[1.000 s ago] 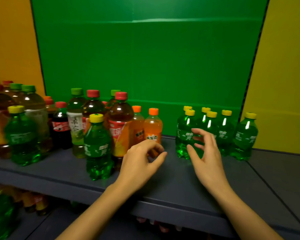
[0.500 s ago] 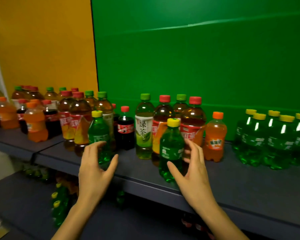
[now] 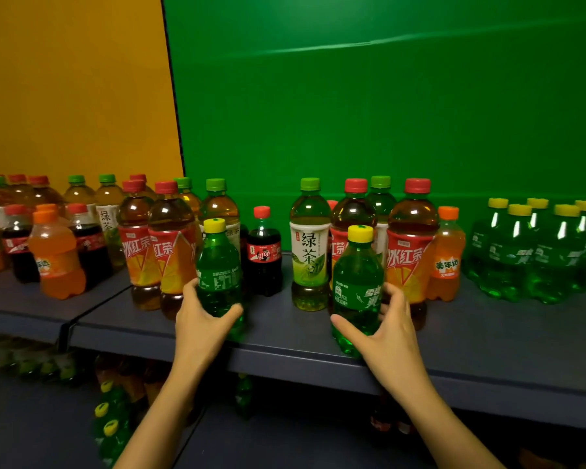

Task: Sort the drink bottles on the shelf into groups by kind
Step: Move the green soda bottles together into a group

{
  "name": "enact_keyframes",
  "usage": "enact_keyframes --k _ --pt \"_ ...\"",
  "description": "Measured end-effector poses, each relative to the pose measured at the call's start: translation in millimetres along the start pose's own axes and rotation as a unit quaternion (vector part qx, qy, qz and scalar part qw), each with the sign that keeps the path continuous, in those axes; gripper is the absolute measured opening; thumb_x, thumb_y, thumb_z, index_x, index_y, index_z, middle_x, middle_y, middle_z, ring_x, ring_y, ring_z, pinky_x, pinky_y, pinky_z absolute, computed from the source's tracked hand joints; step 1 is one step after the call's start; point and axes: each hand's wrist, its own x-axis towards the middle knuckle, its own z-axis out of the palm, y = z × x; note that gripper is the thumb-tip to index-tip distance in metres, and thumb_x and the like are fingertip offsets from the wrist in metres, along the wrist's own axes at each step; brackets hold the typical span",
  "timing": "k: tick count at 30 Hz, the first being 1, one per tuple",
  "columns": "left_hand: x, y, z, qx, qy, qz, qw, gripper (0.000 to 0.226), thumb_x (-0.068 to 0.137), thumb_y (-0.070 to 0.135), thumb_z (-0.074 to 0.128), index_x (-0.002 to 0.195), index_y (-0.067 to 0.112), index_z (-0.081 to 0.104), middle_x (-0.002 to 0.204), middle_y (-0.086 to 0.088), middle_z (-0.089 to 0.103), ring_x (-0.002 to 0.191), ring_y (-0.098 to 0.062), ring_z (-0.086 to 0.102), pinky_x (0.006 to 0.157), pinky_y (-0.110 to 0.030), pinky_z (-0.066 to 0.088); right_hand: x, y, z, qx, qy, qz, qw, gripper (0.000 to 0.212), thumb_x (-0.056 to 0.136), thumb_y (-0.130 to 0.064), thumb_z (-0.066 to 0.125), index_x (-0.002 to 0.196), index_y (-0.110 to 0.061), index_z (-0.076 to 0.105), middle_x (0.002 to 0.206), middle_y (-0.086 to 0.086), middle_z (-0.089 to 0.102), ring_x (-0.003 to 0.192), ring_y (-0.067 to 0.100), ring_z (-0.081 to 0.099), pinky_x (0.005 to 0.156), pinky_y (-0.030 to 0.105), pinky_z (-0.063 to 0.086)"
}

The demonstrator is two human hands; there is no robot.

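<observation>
Mixed drink bottles stand on a dark grey shelf. My left hand grips a small green lemon-lime bottle with a yellow cap near the shelf's front. My right hand grips a second green yellow-capped bottle further right. Behind them stand red-capped iced tea bottles, a green tea bottle, a small cola bottle and a small orange soda bottle. A group of green yellow-capped bottles stands together at the right.
To the left, more iced tea, green tea, cola and orange soda bottles crowd the adjoining shelf section. A lower shelf holds more green bottles. Yellow and green panels back the shelf.
Both hands moved forward and closed round the two green yellow-capped bottles at the shelf front. The view shifted left and closer, away from the green group at the right.
</observation>
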Motion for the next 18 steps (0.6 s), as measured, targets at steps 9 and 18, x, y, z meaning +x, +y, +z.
enact_keyframes --k 9,18 --pt "4 0 0 -0.005 -0.016 0.046 0.999 0.058 0.061 0.025 0.085 0.107 0.020 0.049 0.109 -0.005 0.054 0.104 -0.023 0.052 0.090 -0.043 0.046 3 -1 2 0.016 -0.005 0.007 1.000 0.079 0.064 -0.036 0.081 0.127 -0.023 0.036 0.123 -0.002 0.052 0.115 0.015 0.049 0.090 0.027 0.041" --pt "-28 38 19 -0.126 -0.011 0.095 0.987 0.060 0.063 0.006 0.081 0.110 0.020 0.046 0.099 0.016 0.058 0.089 0.007 0.058 0.078 -0.020 0.048 0 2 -21 0.037 -0.011 -0.006 0.999 0.070 0.067 -0.034 0.080 0.122 -0.024 0.039 0.119 -0.005 0.054 0.112 0.012 0.052 0.087 0.022 0.042"
